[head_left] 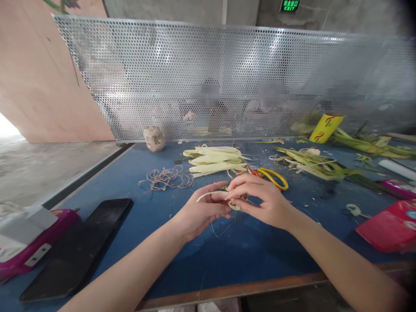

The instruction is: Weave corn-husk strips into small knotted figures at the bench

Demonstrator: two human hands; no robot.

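My left hand point(204, 210) and my right hand point(264, 199) meet over the blue table's near middle. Between them is a pale corn husk strip point(211, 193), its free end curving out over my left fingers. The fingers of both hands are closed on it, and a small curled part shows under my right fingertips. Much of the piece is hidden by the fingers. Just beyond lies a pile of pale corn husks point(219, 160). A yellow loop handle point(274, 178), partly hidden, rests by my right hand, with something red next to it.
Left lie a thin cord tangle point(165, 178), a black phone point(81, 247) and a purple object point(61, 229). At right are green husks point(315, 164), a yellow tube point(326, 128) and a red box point(390, 225). A perforated metal screen point(182, 56) stands behind; people sit beyond it.
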